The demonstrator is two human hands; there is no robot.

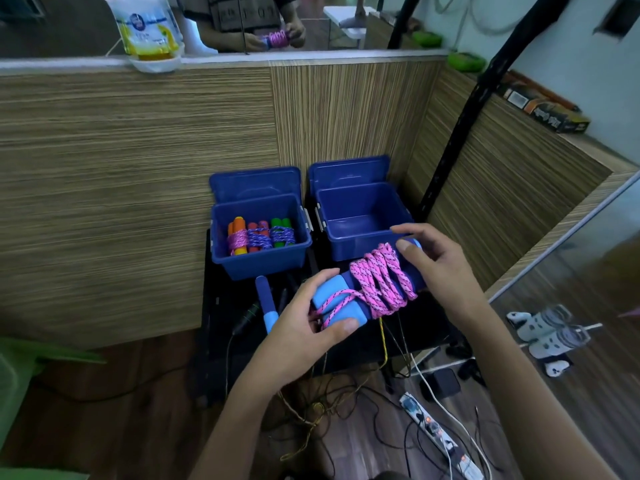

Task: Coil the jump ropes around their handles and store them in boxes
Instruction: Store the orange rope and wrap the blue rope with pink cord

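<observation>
Head view, left hand (304, 317): fingers curled round light-blue handle ends (337, 304), pinning the pair so the wrap cannot slip.
Right hand (429, 261): fingers spread, tips steadying the far handle end.
Pink rope (381, 282): coiled around the handles, held over the dark tabletop (429, 323), just before the boxes.
Spare handle (266, 297): lying on the tabletop, likely awaiting winding.
Left box (259, 263): three coiled ropes (259, 237) side by side.
Right box (360, 216): nothing inside, lid back, probably next destination.
</observation>
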